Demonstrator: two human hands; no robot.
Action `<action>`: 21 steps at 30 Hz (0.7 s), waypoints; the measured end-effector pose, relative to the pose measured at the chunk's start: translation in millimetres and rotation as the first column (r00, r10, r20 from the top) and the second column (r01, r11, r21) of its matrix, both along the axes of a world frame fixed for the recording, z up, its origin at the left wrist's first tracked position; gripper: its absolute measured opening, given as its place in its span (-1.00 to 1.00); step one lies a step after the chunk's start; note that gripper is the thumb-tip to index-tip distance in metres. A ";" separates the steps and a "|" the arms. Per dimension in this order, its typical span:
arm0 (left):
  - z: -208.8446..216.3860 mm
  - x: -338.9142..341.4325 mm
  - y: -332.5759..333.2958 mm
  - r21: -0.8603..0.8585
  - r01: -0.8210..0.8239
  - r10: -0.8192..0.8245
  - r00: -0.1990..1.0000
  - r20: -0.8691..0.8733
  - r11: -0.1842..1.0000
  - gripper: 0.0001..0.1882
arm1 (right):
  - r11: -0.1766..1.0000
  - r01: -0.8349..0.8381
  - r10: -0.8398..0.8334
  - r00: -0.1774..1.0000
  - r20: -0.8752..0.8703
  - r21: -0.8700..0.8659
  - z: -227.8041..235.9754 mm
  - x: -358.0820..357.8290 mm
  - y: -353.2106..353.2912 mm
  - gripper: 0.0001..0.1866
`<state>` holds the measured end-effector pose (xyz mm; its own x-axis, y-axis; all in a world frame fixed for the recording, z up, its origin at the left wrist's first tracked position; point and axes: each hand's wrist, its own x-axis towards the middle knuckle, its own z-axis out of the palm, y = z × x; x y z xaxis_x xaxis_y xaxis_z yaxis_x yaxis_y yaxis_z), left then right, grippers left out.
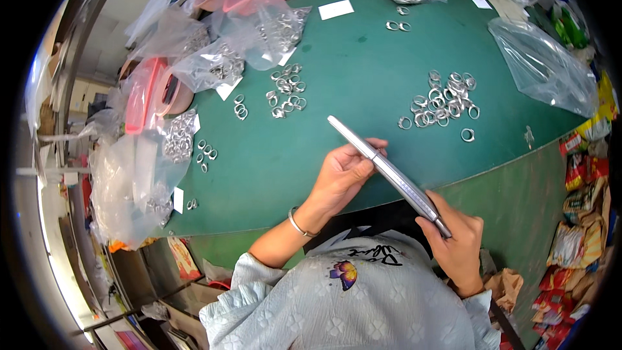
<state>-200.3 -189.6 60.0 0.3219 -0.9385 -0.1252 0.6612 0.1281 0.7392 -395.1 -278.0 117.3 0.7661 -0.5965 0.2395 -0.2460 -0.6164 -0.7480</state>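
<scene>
Over table [363, 78] | 1 metal rod [389, 172] | L hand [343, 172] + R hand [457, 243] gripping

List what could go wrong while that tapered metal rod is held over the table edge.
1. The rod is pinched only lightly by the left hand and gripped at its thick end by the right hand; it might slip and fall off the table.
2. Its thin tip could sweep into the loose rings and scatter them.

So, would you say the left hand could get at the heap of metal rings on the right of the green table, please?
Probably yes: bare green table lies between the left hand and the heap of metal rings. But its fingers rest on the tapered metal rod, which would cross its path.
</scene>
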 end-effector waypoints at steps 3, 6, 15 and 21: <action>-10.3 -6.1 3.3 -0.015 -0.116 0.115 0.991 -0.070 0.993 -0.66 | 1.000 -0.011 0.011 1.000 0.008 0.002 -8.6 1.4 3.1 -0.58; -3.0 -8.2 1.8 -0.038 -0.160 0.153 0.977 -0.146 0.986 -0.69 | 1.000 0.005 -0.004 0.999 0.047 0.000 -14.3 6.0 6.1 -0.57; -2.8 70.8 11.5 -0.182 -0.522 0.470 0.843 -0.262 0.833 -0.72 | 0.989 -0.003 0.008 0.999 -0.035 0.147 -22.5 -3.5 2.3 -0.63; -8.0 77.9 39.8 0.150 -0.530 0.476 0.831 0.288 0.835 -0.69 | 0.960 0.044 -0.017 0.995 -0.100 0.275 -33.3 -6.7 2.2 -0.66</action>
<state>-122.5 -149.7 52.0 0.7857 -0.5958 -0.1663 0.3568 0.2168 0.9087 -401.8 -275.7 84.1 0.7576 -0.6526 -0.0115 -0.3400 -0.3795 -0.8604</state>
